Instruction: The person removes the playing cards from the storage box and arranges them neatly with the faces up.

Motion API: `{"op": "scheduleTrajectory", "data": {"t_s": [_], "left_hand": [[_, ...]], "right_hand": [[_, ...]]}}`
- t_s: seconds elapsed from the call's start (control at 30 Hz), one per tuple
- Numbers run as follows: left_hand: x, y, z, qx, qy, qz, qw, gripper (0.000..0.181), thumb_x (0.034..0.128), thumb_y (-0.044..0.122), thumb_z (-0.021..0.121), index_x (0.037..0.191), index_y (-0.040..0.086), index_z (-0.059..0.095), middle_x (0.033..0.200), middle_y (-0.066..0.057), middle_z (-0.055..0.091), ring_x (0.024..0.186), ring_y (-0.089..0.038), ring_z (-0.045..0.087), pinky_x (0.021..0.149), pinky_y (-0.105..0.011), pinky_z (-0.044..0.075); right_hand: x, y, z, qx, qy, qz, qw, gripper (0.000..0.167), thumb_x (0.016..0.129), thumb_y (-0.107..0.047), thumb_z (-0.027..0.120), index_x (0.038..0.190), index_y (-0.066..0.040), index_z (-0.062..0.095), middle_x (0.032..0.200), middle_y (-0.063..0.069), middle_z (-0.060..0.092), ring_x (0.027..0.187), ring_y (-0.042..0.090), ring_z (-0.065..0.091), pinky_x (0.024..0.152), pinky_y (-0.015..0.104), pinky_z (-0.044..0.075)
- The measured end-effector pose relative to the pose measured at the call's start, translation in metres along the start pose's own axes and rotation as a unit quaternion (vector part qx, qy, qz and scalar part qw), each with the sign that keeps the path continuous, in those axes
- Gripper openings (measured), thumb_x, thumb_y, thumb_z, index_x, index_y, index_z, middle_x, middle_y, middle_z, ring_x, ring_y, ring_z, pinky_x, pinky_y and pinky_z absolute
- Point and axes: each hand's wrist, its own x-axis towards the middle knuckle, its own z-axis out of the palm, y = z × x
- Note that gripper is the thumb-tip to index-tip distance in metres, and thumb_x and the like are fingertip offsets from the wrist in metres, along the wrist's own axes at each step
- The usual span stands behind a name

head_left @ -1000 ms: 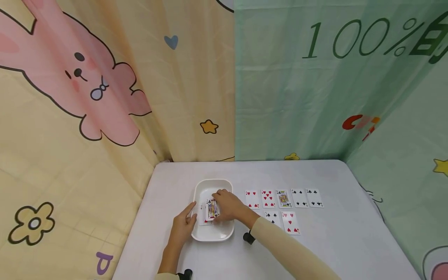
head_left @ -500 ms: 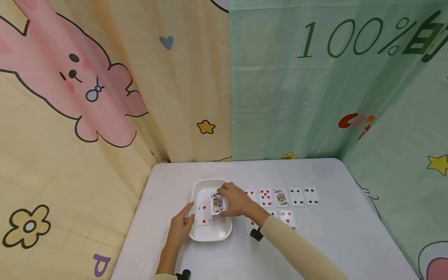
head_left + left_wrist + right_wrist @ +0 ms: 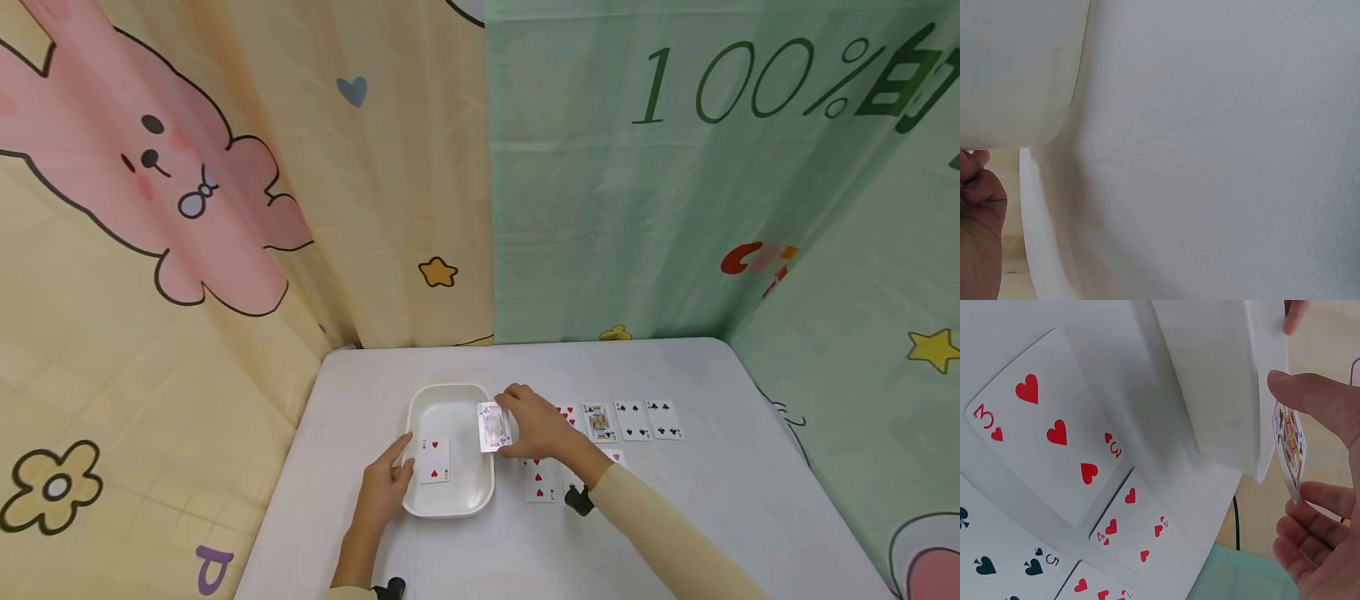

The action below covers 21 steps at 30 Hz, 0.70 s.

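Observation:
My right hand (image 3: 536, 423) pinches a face playing card (image 3: 495, 427) between thumb and fingers, over the right rim of the white tray (image 3: 450, 507). Seen from the right wrist, the card (image 3: 1289, 447) is tilted and shows its picture side. Inside the tray, towards its left, a two of hearts (image 3: 434, 461) lies face up. At the tray's left rim, my left hand (image 3: 384, 490) holds the edge with index finger and thumb. The left wrist view catches only part of that hand (image 3: 982, 219), its fingers curled at the rim.
Right of the tray, face-up cards lie in two rows, including a three of hearts (image 3: 1057, 428), a four of hearts (image 3: 1132, 525) and a king (image 3: 600, 422). My right arm covers several of them. Curtains (image 3: 405, 192) rise behind the white table (image 3: 465, 567).
My right hand has lifted the face card off the two of hearts and carried it right, to the tray's right rim. The two of hearts now shows fully. My left hand stays at the rim.

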Motion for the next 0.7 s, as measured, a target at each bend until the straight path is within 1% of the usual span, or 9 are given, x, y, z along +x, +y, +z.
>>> {"op": "scheduleTrajectory", "data": {"t_s": [0.07,0.17,0.37,0.43,0.53,0.7], "left_hand": [[0.000,0.000,0.000,0.002,-0.002,-0.007,1.0000,0.056,0.0995,0.012,0.068,0.152,0.024,0.053,0.054,0.003,0.044,0.046,-0.011,0.044,0.044,-0.022,0.043],[0.000,0.001,0.000,0.004,-0.002,-0.008,1.0000,0.056,0.0996,0.012,0.068,0.152,0.025,0.053,0.053,0.003,0.043,0.045,-0.011,0.043,0.044,-0.023,0.042],[0.001,0.002,0.000,0.010,-0.005,-0.011,0.9999,0.056,0.1001,0.013,0.067,0.152,0.026,0.052,0.053,0.003,0.042,0.045,-0.011,0.043,0.044,-0.023,0.042],[0.001,0.002,-0.001,0.010,-0.004,-0.011,0.9999,0.056,0.1001,0.013,0.067,0.152,0.027,0.052,0.053,0.003,0.042,0.045,-0.011,0.043,0.044,-0.023,0.042],[0.002,0.001,-0.001,0.012,-0.004,-0.010,0.9999,0.056,0.1001,0.013,0.067,0.152,0.028,0.052,0.053,0.003,0.042,0.045,-0.011,0.043,0.044,-0.023,0.042],[0.001,0.001,0.000,0.015,-0.005,-0.010,0.9998,0.056,0.1000,0.013,0.067,0.152,0.026,0.052,0.053,0.003,0.041,0.045,-0.011,0.041,0.044,-0.022,0.040]], "right_hand": [[-0.005,0.006,-0.002,-0.003,0.004,0.003,1.0000,0.087,0.071,-0.045,0.091,0.143,-0.010,0.058,0.140,0.006,0.057,0.126,0.022,0.056,0.106,0.042,0.053],[-0.013,0.015,-0.006,-0.008,0.014,0.006,0.9998,0.086,0.071,-0.044,0.092,0.142,-0.009,0.059,0.140,0.007,0.057,0.127,0.023,0.056,0.106,0.043,0.053],[-0.031,0.037,-0.016,-0.018,0.034,0.034,0.9987,0.086,0.069,-0.045,0.093,0.140,-0.010,0.060,0.139,0.007,0.058,0.126,0.025,0.057,0.106,0.044,0.053],[-0.038,0.044,-0.018,-0.026,0.036,0.043,0.9981,0.086,0.069,-0.047,0.093,0.140,-0.011,0.061,0.138,0.007,0.059,0.127,0.025,0.057,0.106,0.045,0.053],[-0.050,0.055,-0.021,-0.029,0.040,0.054,0.9973,0.085,0.069,-0.045,0.094,0.139,-0.010,0.061,0.138,0.008,0.059,0.127,0.027,0.057,0.105,0.047,0.053],[-0.068,0.072,-0.023,-0.031,0.034,0.080,0.9957,0.085,0.069,-0.043,0.094,0.140,-0.010,0.061,0.140,0.010,0.058,0.129,0.030,0.057,0.106,0.051,0.052]]}}
